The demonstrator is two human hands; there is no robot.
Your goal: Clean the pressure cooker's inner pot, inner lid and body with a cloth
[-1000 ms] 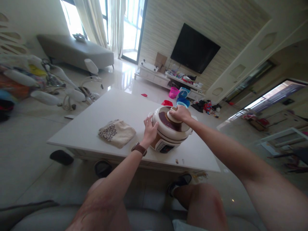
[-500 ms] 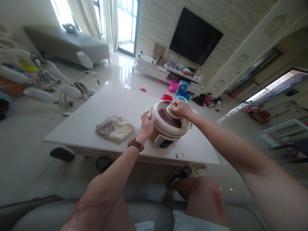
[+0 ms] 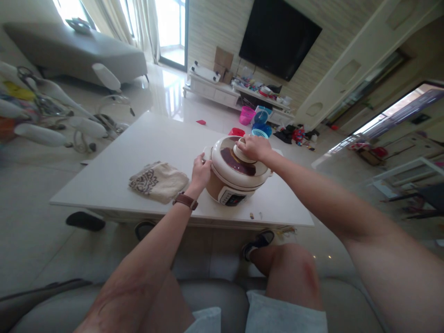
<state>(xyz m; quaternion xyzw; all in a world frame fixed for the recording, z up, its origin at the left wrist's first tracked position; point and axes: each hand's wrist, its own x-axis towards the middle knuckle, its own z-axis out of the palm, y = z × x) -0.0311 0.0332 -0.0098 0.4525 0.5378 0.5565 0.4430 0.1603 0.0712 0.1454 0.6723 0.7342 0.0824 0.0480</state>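
Note:
A brown and cream electric slow cooker [image 3: 217,186] stands upright on the white table, its dark control panel facing me. Its lid [image 3: 227,159], dark see-through with a cream rim, sits on top. My right hand [image 3: 255,147] is closed around the cream knob at the lid's centre. At the cooker's left side, my left hand [image 3: 201,173] grips the side handle [image 3: 207,152], with the thumb near the rim. A brown-strapped watch [image 3: 185,200] is on my left wrist. Left of the cooker lies a folded beige cloth [image 3: 161,181] with a dark pattern.
The white table [image 3: 100,162] extends left and away from me. Two small items [image 3: 252,216] lie near its front edge. Beyond it, a pink basket [image 3: 247,115] and blue baskets stand on the floor before a low TV cabinet [image 3: 222,95]. Exercise equipment [image 3: 83,132] is at left.
The view has tilted down and shifted a little. My left hand has shifted slightly left, from the rim onto the side handle. My right hand stays on the lid knob.

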